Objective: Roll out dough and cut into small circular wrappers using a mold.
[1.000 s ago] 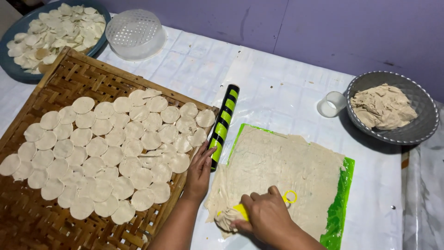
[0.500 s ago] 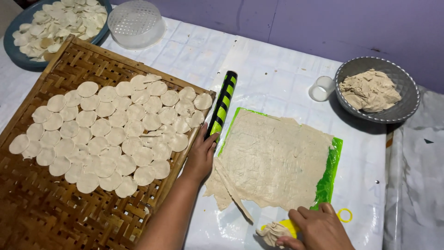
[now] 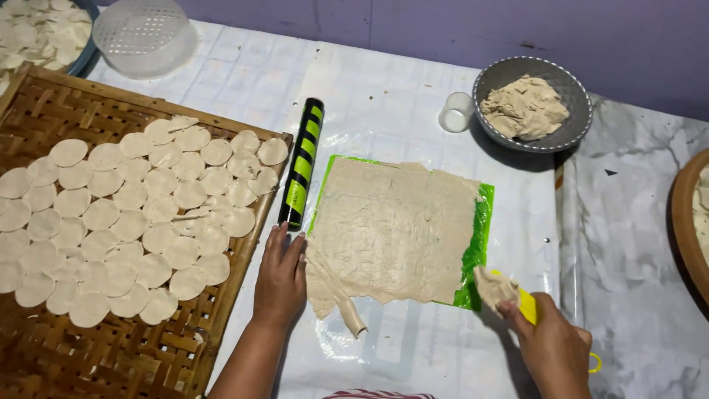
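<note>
The head camera looks steeply down, fairly close, over the table (image 3: 413,96) (its near edge probably cropped).

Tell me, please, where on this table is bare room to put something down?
Bare plastic sheet lies between the dough sheet and the near edge, by the left hand; also beyond the rolling pin, between the white strainer and small cup. The woven tray is crowded with dough discs.

Your rolled dough sheet (image 3: 395,229) lies on the mat (image 3: 478,236) at the middle of the counter (image 3: 384,96). Left of it lies the rolling pin (image 3: 301,162), then the woven tray (image 3: 52,347) of dough rounds (image 3: 133,214). Behind, to the right, the bowl (image 3: 572,133) holds dough scraps (image 3: 526,107).
</note>
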